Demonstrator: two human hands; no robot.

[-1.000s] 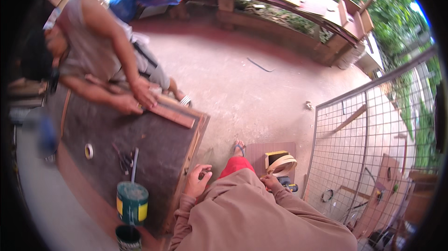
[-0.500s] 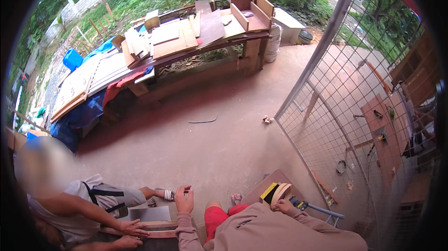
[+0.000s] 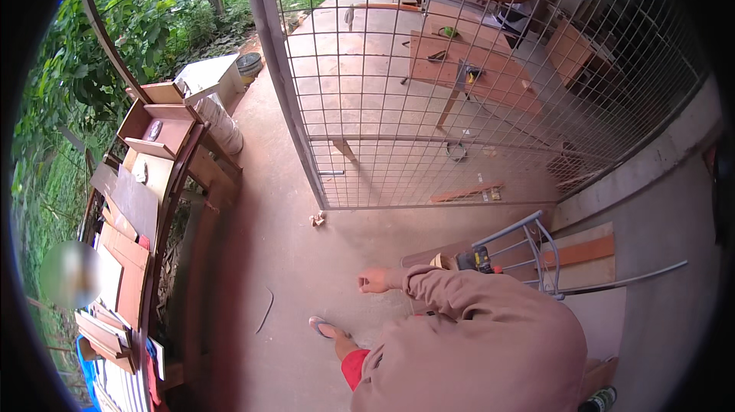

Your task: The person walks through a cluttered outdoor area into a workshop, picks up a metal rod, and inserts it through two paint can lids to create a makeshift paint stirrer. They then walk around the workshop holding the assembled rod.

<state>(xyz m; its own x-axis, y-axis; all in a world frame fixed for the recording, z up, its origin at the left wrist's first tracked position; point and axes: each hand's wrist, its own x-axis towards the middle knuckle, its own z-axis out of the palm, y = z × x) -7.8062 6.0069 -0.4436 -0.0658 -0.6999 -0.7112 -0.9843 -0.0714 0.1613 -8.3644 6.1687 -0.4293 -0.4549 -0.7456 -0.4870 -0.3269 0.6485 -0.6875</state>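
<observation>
"Where does the pale roll (image 3: 439, 261) lie from the right hand (image 3: 373, 280)?"

"To its right and slightly far, apart from the fingers and partly hidden by the brown sleeve (image 3: 452, 288), so I can't read its axis. The black-and-yellow power tool (image 3: 476, 260) sits just right of it, its length running roughly left to right, near the metal stool (image 3: 536, 251)."

"And the grip?"

"The fingers look curled, but I can't tell whether they close on anything. The left hand is out of view, so the right is the nearer one shown."

"What differs from half a second ago?"

"The right hand was at the roll; now it is well left of it. The view has swung right as well: the co-worker at the near left has gone from sight, the wire mesh panel (image 3: 311, 137) stands across the far side, and the board-laden counter (image 3: 167, 209) runs along the left."
</observation>
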